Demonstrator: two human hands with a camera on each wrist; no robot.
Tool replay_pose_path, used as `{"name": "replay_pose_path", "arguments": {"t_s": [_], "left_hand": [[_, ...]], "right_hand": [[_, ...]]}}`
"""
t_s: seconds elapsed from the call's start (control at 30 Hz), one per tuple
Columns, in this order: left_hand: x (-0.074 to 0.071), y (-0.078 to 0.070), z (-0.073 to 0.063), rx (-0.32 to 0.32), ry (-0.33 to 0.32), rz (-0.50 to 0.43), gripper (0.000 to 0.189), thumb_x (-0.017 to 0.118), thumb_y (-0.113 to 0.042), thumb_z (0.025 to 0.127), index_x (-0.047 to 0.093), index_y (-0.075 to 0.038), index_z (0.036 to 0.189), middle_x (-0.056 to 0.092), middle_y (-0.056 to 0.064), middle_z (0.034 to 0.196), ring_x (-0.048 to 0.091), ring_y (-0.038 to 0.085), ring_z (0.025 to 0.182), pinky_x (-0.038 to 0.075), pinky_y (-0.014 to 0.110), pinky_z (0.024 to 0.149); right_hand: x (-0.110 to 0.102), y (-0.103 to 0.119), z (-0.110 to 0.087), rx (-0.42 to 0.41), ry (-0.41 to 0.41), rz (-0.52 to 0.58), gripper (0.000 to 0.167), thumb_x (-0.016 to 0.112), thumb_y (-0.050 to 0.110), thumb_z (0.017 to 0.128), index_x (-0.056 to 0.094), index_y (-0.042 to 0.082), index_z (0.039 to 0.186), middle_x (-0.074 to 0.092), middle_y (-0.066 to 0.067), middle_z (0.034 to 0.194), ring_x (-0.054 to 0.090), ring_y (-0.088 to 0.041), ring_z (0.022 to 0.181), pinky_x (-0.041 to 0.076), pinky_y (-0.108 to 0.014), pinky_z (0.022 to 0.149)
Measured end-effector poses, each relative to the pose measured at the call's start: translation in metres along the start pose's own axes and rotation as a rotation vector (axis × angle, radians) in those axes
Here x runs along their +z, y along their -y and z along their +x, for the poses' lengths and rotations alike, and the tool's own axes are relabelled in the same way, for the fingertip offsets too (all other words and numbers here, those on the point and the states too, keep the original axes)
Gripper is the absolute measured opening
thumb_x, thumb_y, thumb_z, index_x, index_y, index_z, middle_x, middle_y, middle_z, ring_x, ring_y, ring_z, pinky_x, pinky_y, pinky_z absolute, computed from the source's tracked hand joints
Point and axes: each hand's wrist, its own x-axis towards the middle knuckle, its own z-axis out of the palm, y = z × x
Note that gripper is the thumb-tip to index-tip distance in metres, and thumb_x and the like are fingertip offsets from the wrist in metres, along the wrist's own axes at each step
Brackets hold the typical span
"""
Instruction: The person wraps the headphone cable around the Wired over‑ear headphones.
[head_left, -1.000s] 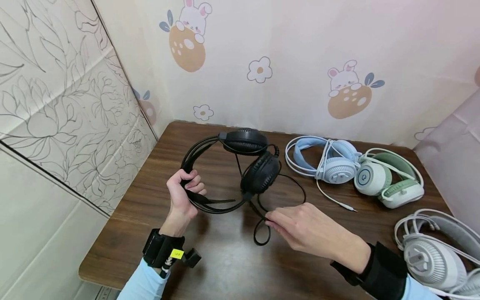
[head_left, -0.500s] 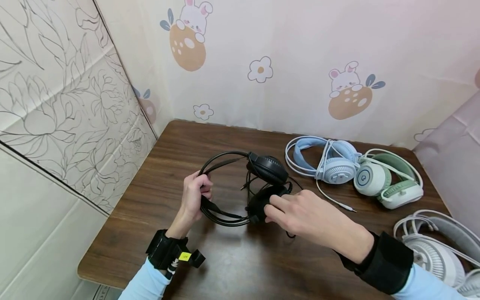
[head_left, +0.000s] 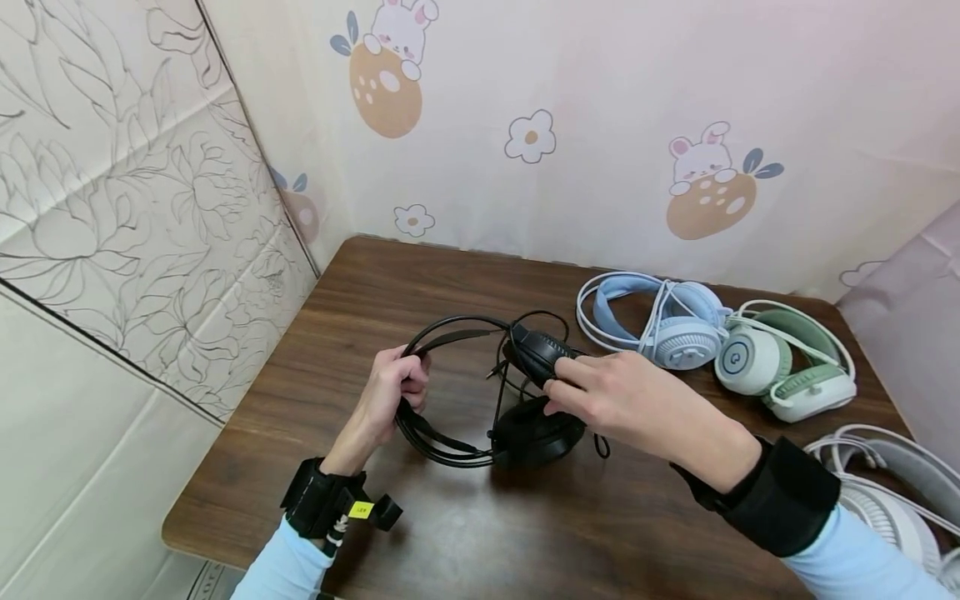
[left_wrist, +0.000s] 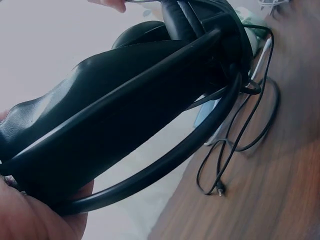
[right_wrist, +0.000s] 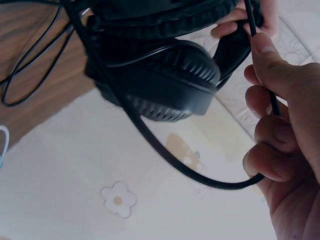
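Black over-ear headphones [head_left: 536, 435] are held up over the wooden table. My left hand [head_left: 386, 387] grips the middle of their headband [left_wrist: 115, 105], fingers curled round it. Beside the ear cups, my right hand [head_left: 633, 404] pinches the black cable [right_wrist: 172, 161] between thumb and fingers, as the right wrist view shows. The cable makes a loop below that hand and passes across the ear cups. In the left wrist view, loose cable with its plug [left_wrist: 220, 187] lies over the table side. The right hand partly hides the ear cups in the head view.
Blue headphones [head_left: 684, 340], green-and-white headphones [head_left: 745, 360] and white-and-grey headphones [head_left: 873, 508] lie along the right of the table [head_left: 420, 542], cords wrapped round them. A patterned wall covering [head_left: 600, 108] stands behind the table's back edge.
The headphones have come down and rightward with my left hand. My right hand has moved up from the hanging cable to the ear cups, bringing cable across them.
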Motion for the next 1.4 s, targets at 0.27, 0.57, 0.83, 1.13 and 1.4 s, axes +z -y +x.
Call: {"name": "replay_pose_path", "arguments": {"t_s": [0.27, 0.57, 0.83, 1.13, 1.4], "left_hand": [[-0.002, -0.001, -0.001, -0.023, 0.052, 0.038, 0.014, 0.044, -0.001, 0.076, 0.031, -0.003, 0.073, 0.02, -0.007, 0.058, 0.016, 0.007, 0.048, 0.017, 0.022, 0.045], [0.006, 0.001, -0.001, -0.057, 0.088, 0.036, 0.013, 0.044, -0.002, 0.076, 0.032, -0.005, 0.073, 0.018, -0.007, 0.06, 0.015, 0.007, 0.049, 0.018, 0.021, 0.045], [0.009, 0.002, 0.0, -0.093, 0.181, -0.031, 0.014, 0.039, -0.003, 0.074, 0.027, -0.009, 0.07, 0.018, -0.008, 0.06, 0.018, 0.003, 0.046, 0.016, 0.022, 0.044], [0.013, 0.003, -0.004, -0.114, 0.323, -0.027, 0.016, 0.041, -0.002, 0.075, 0.028, -0.009, 0.069, 0.019, -0.008, 0.06, 0.019, 0.001, 0.045, 0.016, 0.021, 0.044], [0.011, 0.005, -0.007, -0.097, 0.478, -0.146, 0.018, 0.038, -0.003, 0.078, 0.027, -0.012, 0.068, 0.017, -0.007, 0.059, 0.018, 0.001, 0.045, 0.011, 0.023, 0.043]], "right_hand": [[-0.001, -0.007, -0.002, 0.023, 0.022, 0.04, 0.019, 0.058, 0.026, 0.1, 0.063, 0.012, 0.088, 0.048, 0.005, 0.077, 0.054, -0.007, 0.067, 0.043, -0.024, 0.05], [-0.003, -0.014, 0.003, -0.003, 0.029, 0.025, 0.023, 0.055, 0.03, 0.103, 0.061, 0.011, 0.091, 0.043, 0.002, 0.078, 0.04, -0.008, 0.064, 0.027, -0.022, 0.052], [0.002, -0.025, 0.007, -0.013, -0.016, 0.043, 0.021, 0.059, 0.029, 0.101, 0.062, 0.011, 0.09, 0.044, 0.002, 0.078, 0.042, -0.008, 0.062, 0.034, -0.022, 0.049], [0.001, -0.046, 0.004, 0.051, -0.091, 0.166, 0.026, 0.083, 0.0, 0.08, 0.07, 0.007, 0.101, 0.06, -0.001, 0.088, 0.06, -0.008, 0.069, 0.052, -0.021, 0.058], [0.006, -0.073, -0.02, 0.2, -0.13, 0.32, 0.011, 0.072, 0.007, 0.093, 0.074, 0.008, 0.104, 0.069, 0.003, 0.092, 0.063, -0.005, 0.079, 0.047, -0.017, 0.066]]}}
